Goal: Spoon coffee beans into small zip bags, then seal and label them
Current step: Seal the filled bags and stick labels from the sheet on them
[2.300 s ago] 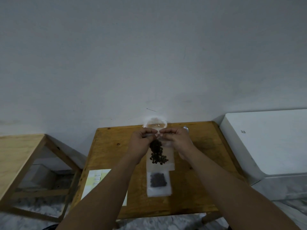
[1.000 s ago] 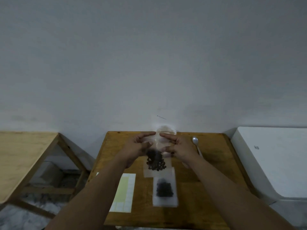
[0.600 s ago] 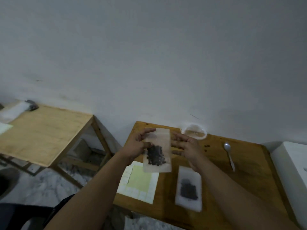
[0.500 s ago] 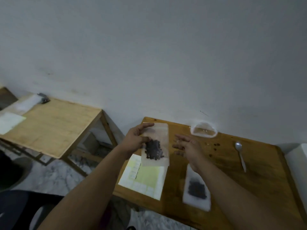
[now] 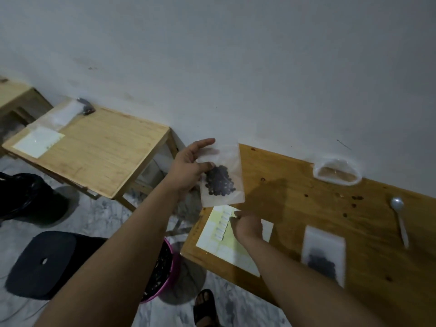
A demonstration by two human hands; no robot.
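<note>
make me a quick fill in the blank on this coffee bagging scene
The left hand holds up a bag of coffee ____.
The right hand reaches to the ____ sheet.
The spoon lies on the table, to the ____ of the second bag.
Missing: beans; label; right.

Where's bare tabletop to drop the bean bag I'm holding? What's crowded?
Best: middle of the table, between the label sheet, clear bowl and lying bag. The side table is bare at its near end too. Crowded: the label sheet corner, where the right hand touches it; loose beans scatter left of the spoon. The left hand grips the held bag.
</note>
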